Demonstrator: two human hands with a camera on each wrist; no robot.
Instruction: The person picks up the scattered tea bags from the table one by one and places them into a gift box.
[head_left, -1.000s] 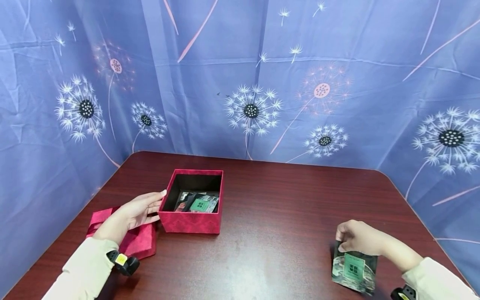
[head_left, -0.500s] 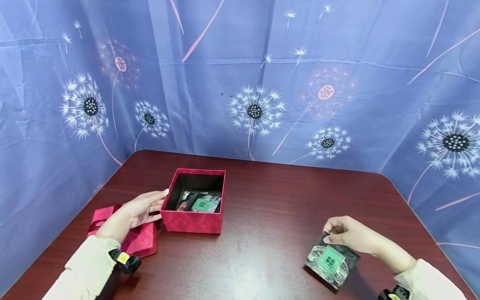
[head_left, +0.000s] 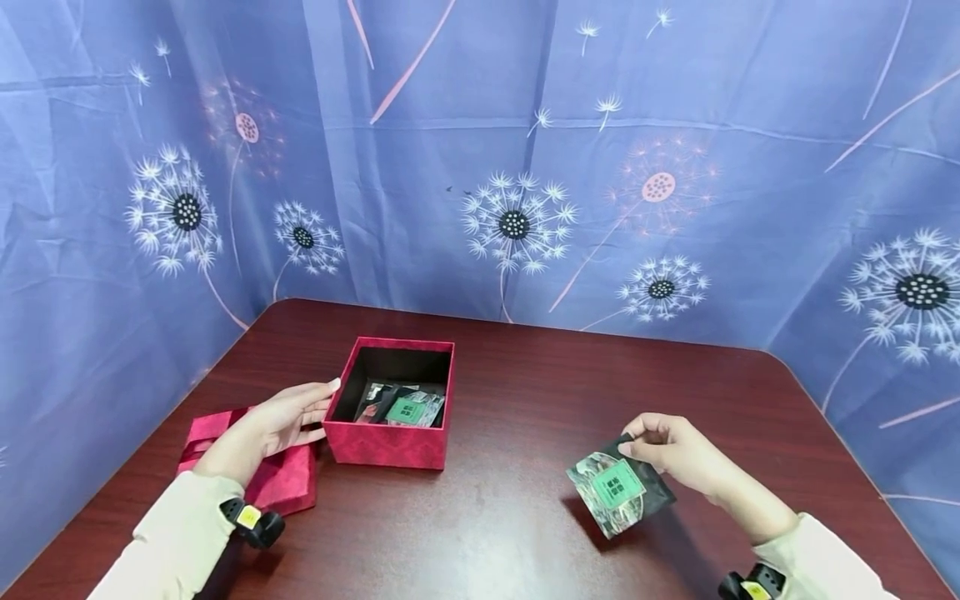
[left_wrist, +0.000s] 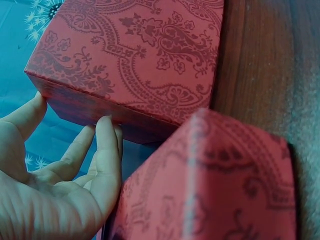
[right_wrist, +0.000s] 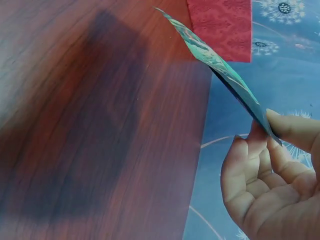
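My right hand [head_left: 678,454] pinches a flat dark sachet [head_left: 618,487] with a green label by one corner, between thumb and fingers. The right wrist view shows this sachet [right_wrist: 220,65] edge-on, raised over its shadow. At the left, an open red patterned box [head_left: 386,446] holds several similar sachets [head_left: 411,409]. Fairly straight fingers of my left hand [head_left: 281,421] touch the box's left side. In the left wrist view, the thumb and fingertips of the left hand [left_wrist: 65,190] rest against the box wall [left_wrist: 125,55].
A red lid [head_left: 292,483] with a ribbon lies left of the box, partly beneath my left forearm. Everything stands on a dark reddish wooden table [head_left: 525,400]. A blue curtain [head_left: 420,208] with dandelion prints hangs behind and at the sides.
My right hand has lifted the sachet off the table and brought it leftward, turning it on the way. The left hand keeps its place at the box.
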